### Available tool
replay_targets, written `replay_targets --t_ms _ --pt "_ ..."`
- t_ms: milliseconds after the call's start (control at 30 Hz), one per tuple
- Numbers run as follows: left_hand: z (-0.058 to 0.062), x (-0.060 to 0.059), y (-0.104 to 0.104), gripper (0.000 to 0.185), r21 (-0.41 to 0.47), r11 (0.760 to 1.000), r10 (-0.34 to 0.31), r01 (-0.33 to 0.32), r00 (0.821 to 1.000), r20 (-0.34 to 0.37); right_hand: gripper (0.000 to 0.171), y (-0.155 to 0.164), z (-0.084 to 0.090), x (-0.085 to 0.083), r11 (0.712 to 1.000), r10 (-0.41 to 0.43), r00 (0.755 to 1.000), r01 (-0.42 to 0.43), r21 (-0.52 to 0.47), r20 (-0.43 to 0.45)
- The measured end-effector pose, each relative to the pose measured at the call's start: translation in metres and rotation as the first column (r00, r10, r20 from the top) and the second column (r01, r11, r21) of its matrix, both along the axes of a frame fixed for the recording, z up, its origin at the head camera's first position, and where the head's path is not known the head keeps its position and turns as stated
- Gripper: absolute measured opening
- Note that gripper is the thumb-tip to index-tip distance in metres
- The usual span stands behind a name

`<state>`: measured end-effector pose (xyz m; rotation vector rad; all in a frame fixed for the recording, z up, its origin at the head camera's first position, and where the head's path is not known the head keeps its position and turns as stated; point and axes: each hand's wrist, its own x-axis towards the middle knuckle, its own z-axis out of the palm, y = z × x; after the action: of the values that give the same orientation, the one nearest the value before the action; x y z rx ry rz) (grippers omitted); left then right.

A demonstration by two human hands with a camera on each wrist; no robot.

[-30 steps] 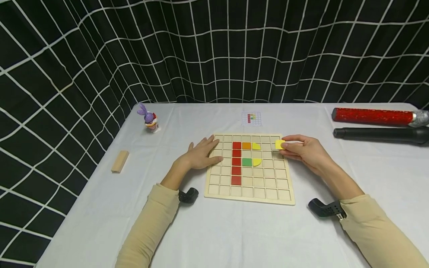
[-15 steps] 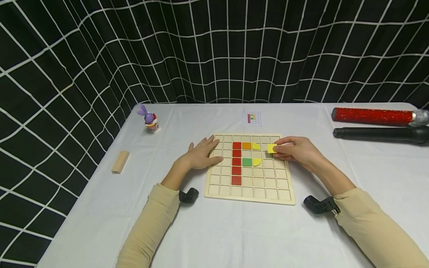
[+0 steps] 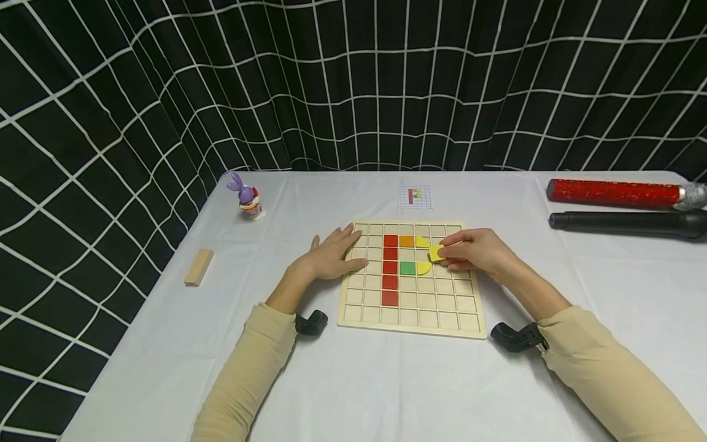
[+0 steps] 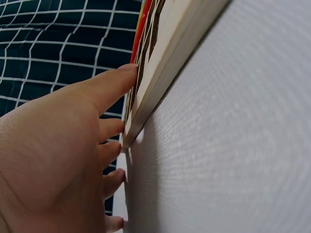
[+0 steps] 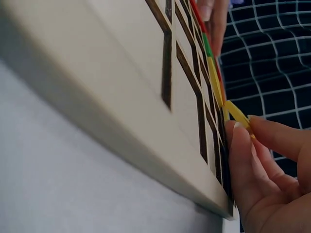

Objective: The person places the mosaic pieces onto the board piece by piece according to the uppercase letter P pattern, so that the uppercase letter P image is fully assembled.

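A wooden grid board (image 3: 409, 328) lies flat on the white table. Five-square red column (image 3: 390, 267) aside, it bears an orange square (image 3: 406, 241), a green square (image 3: 407, 268) and two rounded yellow tiles (image 3: 423, 267). With thumb and fingers, my right hand (image 3: 476, 253) pinches a yellow square tile (image 3: 436, 253), tilted just above the board, right of the rounded yellow tiles; the right wrist view shows the pinched tile (image 5: 238, 115) edge-on. My left hand (image 3: 329, 255) rests on the board's left edge, fingers spread; in the left wrist view its thumb (image 4: 114, 85) touches the board's rim.
Behind the board lies a small pattern card (image 3: 415, 197). A purple-topped figurine (image 3: 247, 196) and a wooden block (image 3: 199, 267) stand at the left. At the far right lie a red stick (image 3: 615, 191) and a black stick (image 3: 624, 223). Gridded black curtains hang behind.
My right hand has carried the yellow square tile leftward over the board, from its right edge toward the rounded yellow tiles, and the tile is now tilted. My left hand has stayed put.
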<state>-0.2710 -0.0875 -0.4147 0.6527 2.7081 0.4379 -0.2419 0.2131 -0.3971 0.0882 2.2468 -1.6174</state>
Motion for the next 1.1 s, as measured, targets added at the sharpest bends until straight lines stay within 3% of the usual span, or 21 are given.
replay_targets --t_ms 533,1100 --pt "0.001 0.002 0.001 0.074 0.007 1.000 0.000 0.000 1.000 0.001 0.031 -0.014 0.001 -0.004 0.998 -0.048 0.998 0.049 -0.039 0.032" --pt "0.002 0.001 0.000 0.074 0.003 1.000 0.002 -0.002 1.000 0.007 0.035 -0.015 0.001 -0.002 1.000 -0.023 1.000 0.023 0.003 0.021"
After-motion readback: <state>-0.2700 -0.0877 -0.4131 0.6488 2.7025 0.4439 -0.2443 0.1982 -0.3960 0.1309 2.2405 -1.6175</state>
